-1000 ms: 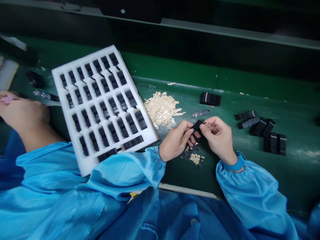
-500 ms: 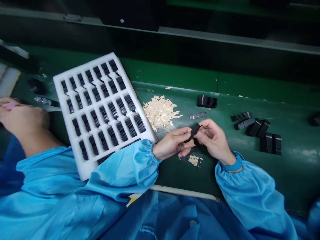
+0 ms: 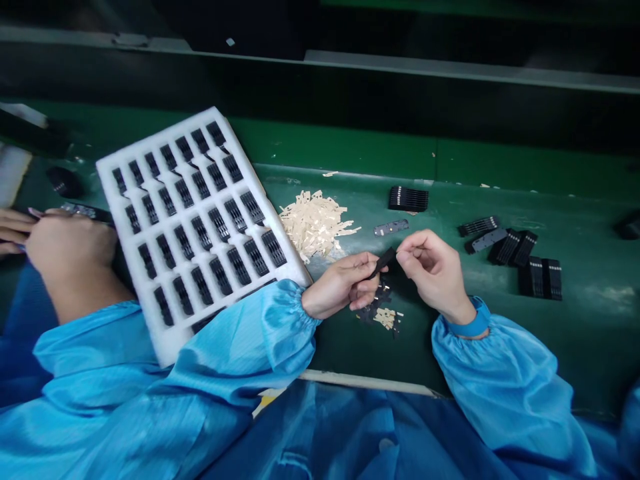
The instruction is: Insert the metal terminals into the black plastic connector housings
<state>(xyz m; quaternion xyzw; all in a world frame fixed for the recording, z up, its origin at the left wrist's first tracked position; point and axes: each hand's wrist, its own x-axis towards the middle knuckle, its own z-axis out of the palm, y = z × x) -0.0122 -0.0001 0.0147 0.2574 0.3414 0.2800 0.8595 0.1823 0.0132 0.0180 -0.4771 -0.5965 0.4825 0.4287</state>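
Observation:
Pinched in my left hand (image 3: pixel 345 283) is a small flat black part (image 3: pixel 383 262), tilted up toward the right. My right hand (image 3: pixel 434 270) is just beside the part's upper end, thumb and forefinger pressed together; whatever lies between them is too small to make out. Below the hands lies a little heap of black and cream scraps (image 3: pixel 385 317). Behind my left hand spreads a larger pile of cream-coloured slips (image 3: pixel 317 223). A single flat grey-black plate (image 3: pixel 391 227) rests on the green bench beyond the hands.
To the left, a white foam tray (image 3: pixel 113 160) holds rows of black parts, partly under my left sleeve. Stacks of black parts stand at the back (image 3: pixel 409 198) and on the right (image 3: pixel 540 277). A co-worker's hands (image 3: pixel 70 247) are at the far left.
My right hand has drawn slightly away from the black part, which it was touching before. My left hand still holds the part. The co-worker's hands have shifted.

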